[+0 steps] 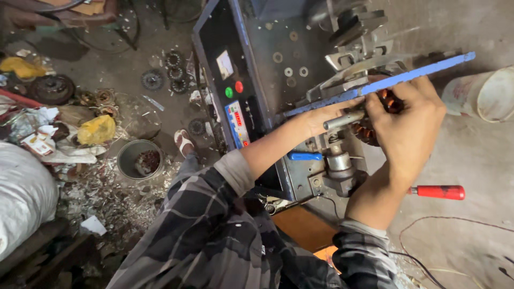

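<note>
Seating a copper-wound motor core [386, 101] on the machine shaft [342, 120] at upper right of frame, right hand [407, 126] clamped on it, left hand [321, 115] gripping the shaft; core mounted, blue lever [417, 75] raised, windings untouched.

The motor part [375, 126] is round and dark, with orange copper wire showing. It sits on the machine, mostly hidden under the right hand [407, 126]. A short grey metal rod [342, 120] sticks out of its left side, touching the left hand [321, 115].
</note>
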The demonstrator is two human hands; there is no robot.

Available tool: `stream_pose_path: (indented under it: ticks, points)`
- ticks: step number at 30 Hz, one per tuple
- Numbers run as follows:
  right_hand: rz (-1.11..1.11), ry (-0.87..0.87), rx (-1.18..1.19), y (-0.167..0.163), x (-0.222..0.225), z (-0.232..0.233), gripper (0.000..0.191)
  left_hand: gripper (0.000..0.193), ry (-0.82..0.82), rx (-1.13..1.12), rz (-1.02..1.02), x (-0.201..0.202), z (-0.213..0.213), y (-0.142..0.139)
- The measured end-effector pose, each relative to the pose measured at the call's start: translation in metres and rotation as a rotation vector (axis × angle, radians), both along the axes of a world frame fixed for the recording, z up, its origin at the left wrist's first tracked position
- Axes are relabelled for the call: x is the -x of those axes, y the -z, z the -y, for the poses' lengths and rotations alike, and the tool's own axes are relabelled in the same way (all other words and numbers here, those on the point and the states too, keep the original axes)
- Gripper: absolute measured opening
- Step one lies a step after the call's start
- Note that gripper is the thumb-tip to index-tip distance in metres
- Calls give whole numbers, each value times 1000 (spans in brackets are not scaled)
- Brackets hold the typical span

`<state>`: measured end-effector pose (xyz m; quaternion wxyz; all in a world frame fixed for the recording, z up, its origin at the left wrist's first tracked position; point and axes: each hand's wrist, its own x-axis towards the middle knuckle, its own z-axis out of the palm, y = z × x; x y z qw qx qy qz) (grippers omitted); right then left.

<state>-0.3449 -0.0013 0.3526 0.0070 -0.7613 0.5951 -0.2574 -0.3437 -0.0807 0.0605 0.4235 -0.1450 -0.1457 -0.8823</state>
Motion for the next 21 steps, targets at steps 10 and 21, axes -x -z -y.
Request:
stream_pose_path:
  ticks: [10,21]
  points:
    - [-39,-102,99,4,14,-28,23,42,-55,-227,208,15,-17,-16]
    - [12,-63,79,0,1,-25,26,43,-42,-137,173,-6,-21,-18]
